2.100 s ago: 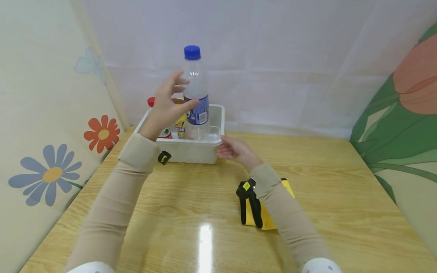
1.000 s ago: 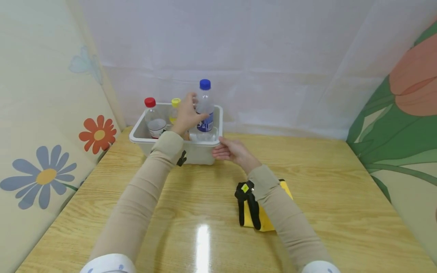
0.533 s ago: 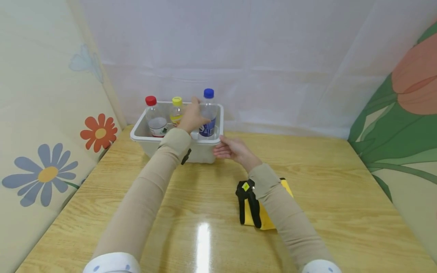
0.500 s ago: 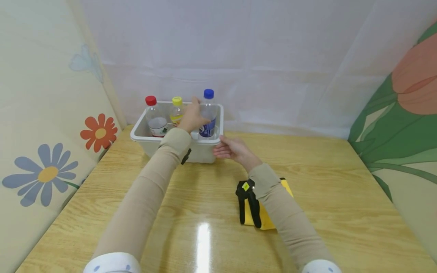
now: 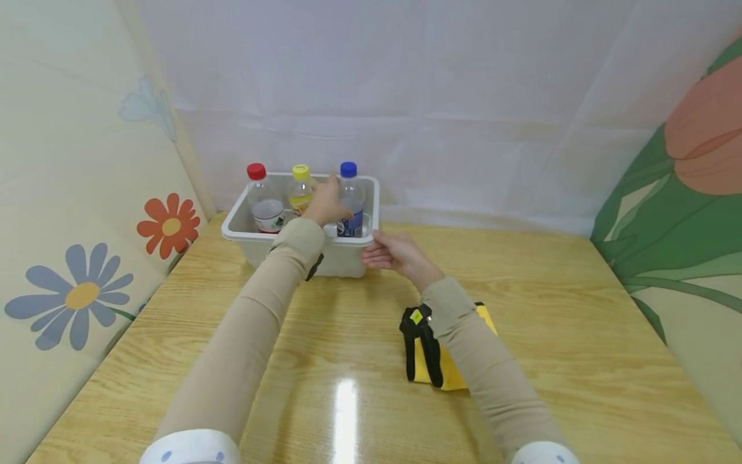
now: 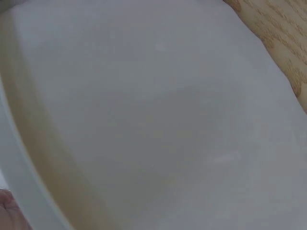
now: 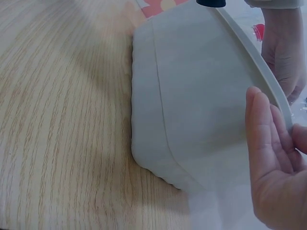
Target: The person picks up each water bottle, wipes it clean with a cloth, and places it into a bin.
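A blue-capped plastic bottle [image 5: 351,193] stands nearly upright inside the right part of a white plastic bin [image 5: 342,261]. My left hand [image 5: 326,202] holds it from the left, thumb in front; its other fingers are partly hidden. In the left wrist view the bin's pale wall [image 6: 158,124] fills most of the frame. My right hand [image 5: 400,254] grips the bin's near right corner. The right wrist view shows that hand's fingers [image 7: 264,139] under the rim and the thumb over it. Left of my left hand, a red-capped bottle [image 5: 266,209] and a yellow-capped bottle [image 5: 300,190] stand in the bin.
The bin stands on a wooden table [image 5: 551,335] near a white cloth backdrop [image 5: 493,116]. A yellow item with black edging [image 5: 452,374] lies beneath my right forearm. Walls with painted flowers [image 5: 87,295] flank the table.
The blue-capped bottle has come down into the bin with my left hand, lately shifting slightly left. My right hand stays at the corner.
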`<state>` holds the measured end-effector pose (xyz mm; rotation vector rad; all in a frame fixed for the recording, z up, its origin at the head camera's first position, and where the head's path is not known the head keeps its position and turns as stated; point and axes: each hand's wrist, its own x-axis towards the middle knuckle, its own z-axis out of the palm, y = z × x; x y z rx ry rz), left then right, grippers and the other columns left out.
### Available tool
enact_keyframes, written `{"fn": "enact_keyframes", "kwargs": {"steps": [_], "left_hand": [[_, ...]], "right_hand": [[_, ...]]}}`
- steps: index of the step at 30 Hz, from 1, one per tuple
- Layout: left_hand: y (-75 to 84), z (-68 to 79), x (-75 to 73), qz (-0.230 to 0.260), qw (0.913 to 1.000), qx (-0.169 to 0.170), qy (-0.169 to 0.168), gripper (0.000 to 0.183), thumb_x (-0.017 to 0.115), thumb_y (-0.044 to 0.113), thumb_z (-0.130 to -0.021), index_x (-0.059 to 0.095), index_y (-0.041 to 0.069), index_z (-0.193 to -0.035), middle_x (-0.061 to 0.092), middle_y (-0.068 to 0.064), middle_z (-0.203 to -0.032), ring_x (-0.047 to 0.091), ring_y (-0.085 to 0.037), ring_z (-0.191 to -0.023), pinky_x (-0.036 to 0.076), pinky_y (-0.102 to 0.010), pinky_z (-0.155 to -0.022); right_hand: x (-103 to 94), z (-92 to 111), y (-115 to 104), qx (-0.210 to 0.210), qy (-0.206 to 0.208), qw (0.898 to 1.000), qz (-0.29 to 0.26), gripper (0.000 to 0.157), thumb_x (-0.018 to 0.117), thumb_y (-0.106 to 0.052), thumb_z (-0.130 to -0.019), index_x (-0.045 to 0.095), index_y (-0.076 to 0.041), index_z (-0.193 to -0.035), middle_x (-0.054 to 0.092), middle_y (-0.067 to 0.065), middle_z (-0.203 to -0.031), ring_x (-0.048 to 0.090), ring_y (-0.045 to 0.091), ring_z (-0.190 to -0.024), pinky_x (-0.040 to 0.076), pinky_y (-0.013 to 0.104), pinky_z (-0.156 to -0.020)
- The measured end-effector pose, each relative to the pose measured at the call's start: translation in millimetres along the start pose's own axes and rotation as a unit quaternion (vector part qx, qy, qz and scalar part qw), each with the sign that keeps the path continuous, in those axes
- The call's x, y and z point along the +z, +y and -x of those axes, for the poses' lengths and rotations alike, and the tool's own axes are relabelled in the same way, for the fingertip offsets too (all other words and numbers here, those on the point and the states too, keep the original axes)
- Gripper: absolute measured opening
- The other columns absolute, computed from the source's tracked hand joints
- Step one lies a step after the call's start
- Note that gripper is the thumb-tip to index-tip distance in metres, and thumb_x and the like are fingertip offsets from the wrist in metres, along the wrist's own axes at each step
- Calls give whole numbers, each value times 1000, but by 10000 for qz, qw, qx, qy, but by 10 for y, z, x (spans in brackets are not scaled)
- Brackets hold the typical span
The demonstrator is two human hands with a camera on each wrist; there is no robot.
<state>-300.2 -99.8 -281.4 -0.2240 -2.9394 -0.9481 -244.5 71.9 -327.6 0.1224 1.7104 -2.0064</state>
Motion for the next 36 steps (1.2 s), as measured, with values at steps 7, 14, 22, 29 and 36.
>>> {"fn": "enact_keyframes", "kwargs": {"steps": [7,14,22,29,36], "left_hand": [[-41,-6,19,18,10000,34,55,94,81,13,-65,22,-8,-136,44,-30,-127,42,-42,-117,35,-48,-102],[-21,2,-19,3,10000,28,-50,100,80,16,-67,15,-8,-139,37,-30,-133,35,-43,-122,30,-49,-105],[23,23,-71,188,9997,-79,-145,101,80,15,-68,13,-4,-141,35,-27,-136,35,-40,-124,31,-48,-105],[45,74,-144,500,9984,-219,-132,101,79,15,-70,10,0,-143,32,-26,-138,32,-39,-126,29,-48,-106],[42,205,-242,423,9991,25,17,99,77,22,-72,11,3,-144,34,-23,-138,37,-37,-123,34,-49,-103]], "right_hand": [[13,-18,5,11,74,10000,49,35,46,-24,-96,60,6,-85,65,14,-67,66,21,-62,54,36,-77],[9,-14,2,-41,-14,10000,49,37,44,-24,-97,60,5,-81,66,14,-67,66,21,-62,51,38,-81],[-4,-24,-1,-39,27,10000,43,37,44,-24,-97,60,4,-80,65,14,-67,66,20,-62,48,41,-85],[-18,-26,-6,-62,118,9998,130,37,44,-25,-97,60,5,-85,65,13,-68,66,20,-63,45,43,-91],[-92,36,-14,-357,274,9968,665,37,46,-28,-96,59,7,-90,66,16,-77,66,21,-66,53,39,-81]]}}
